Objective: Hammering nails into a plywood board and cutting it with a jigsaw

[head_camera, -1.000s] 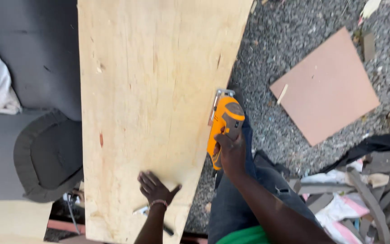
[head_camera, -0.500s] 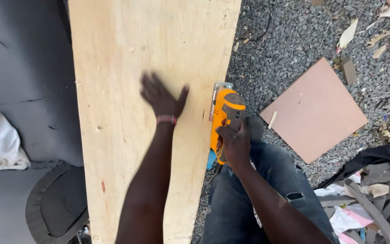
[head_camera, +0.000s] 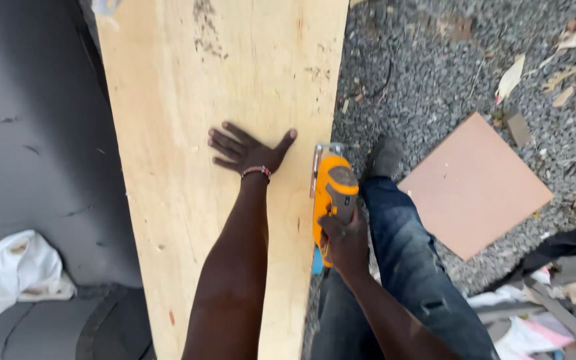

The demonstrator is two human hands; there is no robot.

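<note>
Gravel ground, left hand (head_camera: 248, 152) fingers spread flat on plywood sheet (head_camera: 188, 100), right hand (head_camera: 345, 241) gripping orange jigsaw (head_camera: 332, 193)

Orange jigsaw (head_camera: 331, 200) upright at pale plywood sheet (head_camera: 188, 120) right edge.

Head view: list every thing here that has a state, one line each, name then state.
plywood sheet: lying flat, pressed down by the left hand.
left hand: flat on the sheet, fingers spread.
right hand: closed round the jigsaw's handle.
orange jigsaw: upright at the sheet's right edge, gripped; blade hidden.
brown square board: flat on the gravel, untouched.
white cloth: crumpled on the grey surface.
</note>
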